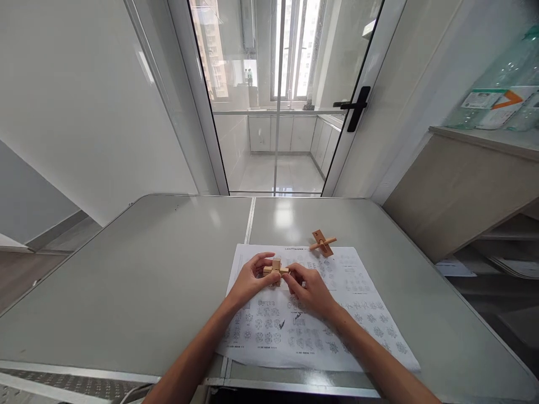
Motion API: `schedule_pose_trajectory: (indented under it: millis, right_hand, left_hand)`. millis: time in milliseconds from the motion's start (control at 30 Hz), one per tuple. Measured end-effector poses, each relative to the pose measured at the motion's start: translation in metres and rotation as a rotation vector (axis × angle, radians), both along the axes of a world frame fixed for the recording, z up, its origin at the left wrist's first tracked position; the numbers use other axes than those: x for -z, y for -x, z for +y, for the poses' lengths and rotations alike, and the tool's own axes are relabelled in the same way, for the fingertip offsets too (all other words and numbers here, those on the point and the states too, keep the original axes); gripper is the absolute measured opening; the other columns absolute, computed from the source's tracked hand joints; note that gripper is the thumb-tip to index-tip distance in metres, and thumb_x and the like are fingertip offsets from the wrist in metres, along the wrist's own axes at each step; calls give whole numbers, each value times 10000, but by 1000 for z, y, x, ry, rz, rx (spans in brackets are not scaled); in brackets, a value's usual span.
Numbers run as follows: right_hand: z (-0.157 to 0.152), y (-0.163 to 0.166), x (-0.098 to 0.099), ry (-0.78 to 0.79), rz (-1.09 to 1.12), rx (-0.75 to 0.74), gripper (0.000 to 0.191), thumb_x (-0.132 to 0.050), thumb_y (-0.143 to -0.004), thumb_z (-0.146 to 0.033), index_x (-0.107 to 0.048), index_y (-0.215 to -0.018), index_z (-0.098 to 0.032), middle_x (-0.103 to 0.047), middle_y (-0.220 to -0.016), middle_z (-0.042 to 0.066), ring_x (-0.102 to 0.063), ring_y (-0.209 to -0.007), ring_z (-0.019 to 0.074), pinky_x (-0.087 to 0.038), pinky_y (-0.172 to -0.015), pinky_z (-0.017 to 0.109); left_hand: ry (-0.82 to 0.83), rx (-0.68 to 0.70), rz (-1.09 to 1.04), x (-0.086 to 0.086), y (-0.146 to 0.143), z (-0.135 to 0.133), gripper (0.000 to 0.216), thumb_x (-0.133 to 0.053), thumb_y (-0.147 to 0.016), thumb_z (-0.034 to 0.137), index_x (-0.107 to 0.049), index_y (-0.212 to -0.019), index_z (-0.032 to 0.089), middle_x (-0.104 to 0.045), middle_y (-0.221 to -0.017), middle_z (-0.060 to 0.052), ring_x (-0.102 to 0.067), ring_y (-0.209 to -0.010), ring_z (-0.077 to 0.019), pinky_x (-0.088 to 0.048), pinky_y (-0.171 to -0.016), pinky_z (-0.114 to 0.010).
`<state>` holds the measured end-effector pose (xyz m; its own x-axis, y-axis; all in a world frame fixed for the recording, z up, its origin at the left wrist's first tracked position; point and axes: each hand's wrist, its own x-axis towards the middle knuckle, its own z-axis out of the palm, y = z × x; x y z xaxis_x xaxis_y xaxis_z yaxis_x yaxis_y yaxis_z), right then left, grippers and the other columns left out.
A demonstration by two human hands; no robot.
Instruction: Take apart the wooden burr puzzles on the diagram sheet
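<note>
Grey smooth-topped table, pale metal trim; its left half bare-surfaced out to the left edge. Metal seam strip runs in from the far edge, right of centre-left. White printed paper sheet, rows of small line diagrams and a few dark tick marks, lies over the seam, its near edge close to the table's near edge. Left hand: thumb and fingers narrowed on a pale yellow wooden cross-shaped block assembly, above the sheet's far edge, left of its middle. Right hand: thumb and index fingertip pinched at the assembly's right arm, other fingers curled. Brown flat wooden plate with a crossing rod, marked "2", across the sheet's far edge toward its far right corner. Black door handle beyond. Greenish clear plastic bottles, labelled, on a wooden cabinet, far right.
</note>
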<state>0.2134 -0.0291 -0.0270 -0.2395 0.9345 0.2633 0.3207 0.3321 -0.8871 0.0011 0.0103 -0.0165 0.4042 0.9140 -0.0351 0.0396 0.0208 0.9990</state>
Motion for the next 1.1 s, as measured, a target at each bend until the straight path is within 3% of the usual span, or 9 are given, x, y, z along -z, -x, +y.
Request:
schedule_pose_trajectory:
  millis: [233,367,467,667,833,1100]
  right_hand:
    - [-3,3,-5,58,78,-18,340,-526,-1047,-515,-635,-943,-211,-591,-606,-36,-522,-506,131,-421,-557,269]
    - [-1,3,-6,189,257,-19,383,-547,-1025,-577,-621,-931,-213,-558,-594,-46,-475,-476,124,-390,-510,265]
    - [2,1,-6,265,367,-26,415,-565,-1001,-615,-606,-910,-213,-535,-565,-58,-427,-452,115,-372,-492,263]
    - [4,-2,-2,304,423,-50,414,-574,-1007,-582,-581,-816,-215,-516,-516,-60,-416,-441,107,-360,-493,256]
    - [2,-1,-1,276,386,-41,372,-605,-1005,-545,-595,-846,-208,-506,-511,-72,-406,-439,100,-326,-468,245]
    - [3,-1,-3,105,256,24,300,-701,-956,-475,-577,-1067,-224,-548,-654,-70,-498,-531,120,-382,-539,261]
  left_hand:
    - [-26,0,22,0,0,1,657,-830,-811,546,-627,-1335,205,-728,-1174,-109,-703,-1072,-262,-546,-948,-384]
    - [-26,-18,12,-10,-2,-3,620,-665,-914,651,-619,-1356,218,-703,-1306,-131,-667,-1221,-294,-522,-1030,-411]
    - [-42,4,11,-15,-2,-5,644,-641,-913,684,-613,-1363,224,-673,-1381,-135,-622,-1305,-311,-504,-1067,-421]
    - [-37,63,70,-17,-2,-7,591,-547,-976,671,-630,-1359,230,-729,-1251,-96,-695,-1112,-260,-533,-989,-396]
    - [-16,186,31,-16,-7,-11,505,-689,-922,595,-691,-1212,182,-740,-1169,-105,-710,-1054,-263,-555,-941,-385]
    - [-31,95,-138,-14,-4,-8,610,-872,-813,391,-610,-1340,228,-681,-1379,-130,-627,-1318,-303,-474,-1139,-449]
